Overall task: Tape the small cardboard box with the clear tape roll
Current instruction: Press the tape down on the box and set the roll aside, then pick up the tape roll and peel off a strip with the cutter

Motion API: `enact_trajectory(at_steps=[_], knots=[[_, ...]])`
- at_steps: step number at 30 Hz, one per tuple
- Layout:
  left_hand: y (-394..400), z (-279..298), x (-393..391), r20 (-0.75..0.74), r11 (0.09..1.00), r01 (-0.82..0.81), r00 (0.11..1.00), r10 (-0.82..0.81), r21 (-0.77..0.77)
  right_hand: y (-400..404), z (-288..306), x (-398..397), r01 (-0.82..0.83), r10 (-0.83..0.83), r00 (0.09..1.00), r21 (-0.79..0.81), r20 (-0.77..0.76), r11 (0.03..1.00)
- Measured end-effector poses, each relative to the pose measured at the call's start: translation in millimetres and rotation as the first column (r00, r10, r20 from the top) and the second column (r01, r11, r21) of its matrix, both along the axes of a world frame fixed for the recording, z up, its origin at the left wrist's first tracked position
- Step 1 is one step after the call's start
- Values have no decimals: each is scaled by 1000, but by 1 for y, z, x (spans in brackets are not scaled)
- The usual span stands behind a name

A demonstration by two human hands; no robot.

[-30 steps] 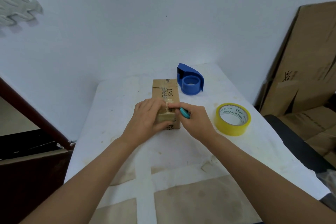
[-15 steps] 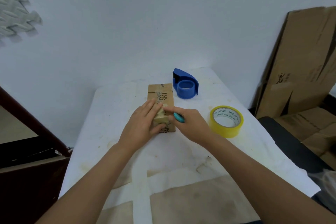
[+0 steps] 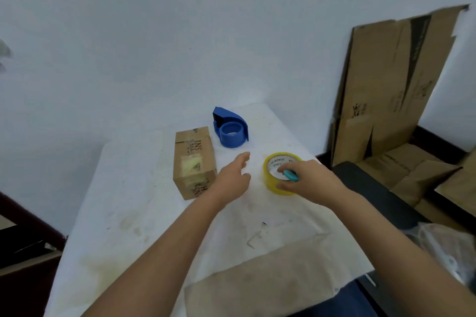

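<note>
the right hand (image 3: 307,183) covers the near edge of the yellow-tinted clear tape roll (image 3: 279,171) on the white surface (image 3: 134,213), its fingers curled around a small teal object (image 3: 291,175) too blurred to identify. the left hand (image 3: 230,180) hovers, fingers loosely spread and empty, beside the small brown cardboard box (image 3: 193,159) printed "ins"; the roll's core reads "made in china".

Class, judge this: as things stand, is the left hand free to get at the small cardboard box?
Probably yes: the left hand is open and empty, right beside the small cardboard box, with nothing between them.
</note>
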State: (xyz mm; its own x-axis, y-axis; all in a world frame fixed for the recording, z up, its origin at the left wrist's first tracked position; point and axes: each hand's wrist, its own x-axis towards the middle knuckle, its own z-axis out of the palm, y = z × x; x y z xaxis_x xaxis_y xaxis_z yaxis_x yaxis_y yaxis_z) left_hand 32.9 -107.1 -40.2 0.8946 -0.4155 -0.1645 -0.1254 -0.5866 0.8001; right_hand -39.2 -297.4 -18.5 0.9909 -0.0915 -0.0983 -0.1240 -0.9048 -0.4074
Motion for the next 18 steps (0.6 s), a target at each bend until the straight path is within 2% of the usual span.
enact_trajectory(at_steps=[3,5,9,13,16,18], knots=[[-13,-6,7,-141,999,17,990,-21,-28,0,-1,-4,-34,31,999,-58,-43,998],[-19,-6,4,-168,998,34,985,-42,-54,2,-3,-6,-28,26,999,-68,-27,997],[-22,-6,-3,-160,990,-6,987,-16,-138,0,-9,-9,3,-1,1000,-50,25,999],[-15,-10,-5,-98,990,-75,993,64,-119,0,-15,-10,16,-17,997,12,75,1000],[-12,-10,-12,-72,979,-126,991,116,-157,2,-17,-11,55,-67,991,107,113,993],[-11,-6,-15,-22,968,-148,989,146,-202,4,-15,-11,88,-118,985,226,124,970]])
